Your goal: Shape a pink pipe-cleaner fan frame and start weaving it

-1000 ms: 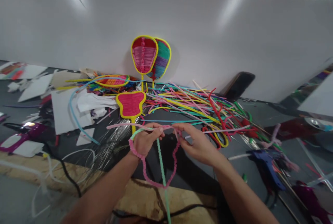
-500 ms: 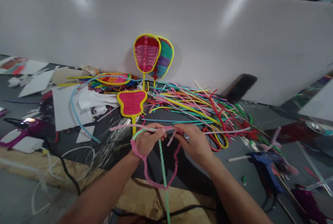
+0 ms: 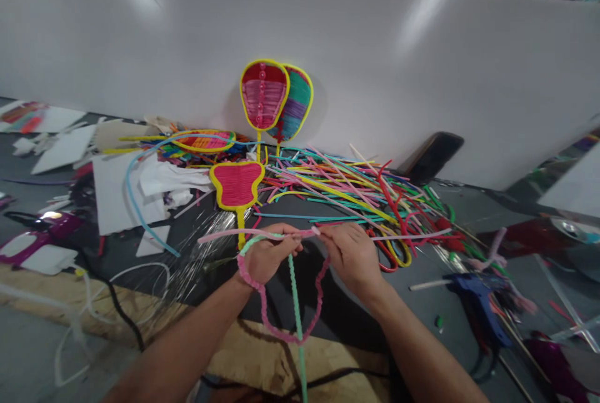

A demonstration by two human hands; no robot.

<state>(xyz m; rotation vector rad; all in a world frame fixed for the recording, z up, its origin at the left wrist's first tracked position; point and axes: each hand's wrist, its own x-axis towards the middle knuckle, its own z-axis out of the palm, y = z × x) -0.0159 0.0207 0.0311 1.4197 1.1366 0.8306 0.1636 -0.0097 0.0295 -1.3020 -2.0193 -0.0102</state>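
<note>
Both hands meet above the table's front edge at a looped frame of twisted pink pipe cleaner (image 3: 276, 332) with a mint green pipe cleaner stem (image 3: 295, 303) down its middle. My left hand (image 3: 269, 258) pinches the frame's upper edge, thumb on top, and part of the loop passes round its wrist side. My right hand (image 3: 351, 259) has its fingers closed at the upper right of the loop, on a light pink pipe cleaner (image 3: 225, 234). That strand's free end sticks out to the left; its part under the right fingers is hidden.
Behind the hands lie a yellow-edged pink fan (image 3: 238, 185) and a pile of coloured pipe cleaners (image 3: 328, 181). Scissors (image 3: 389, 253) lie beside the right hand. A blue glue gun (image 3: 482, 303) is at right, a phone (image 3: 435, 156) against the white panel (image 3: 365, 65).
A short pink end that hung between the hands is now folded up near the right fingertips. My right hand has turned slightly; the left hand has barely moved.
</note>
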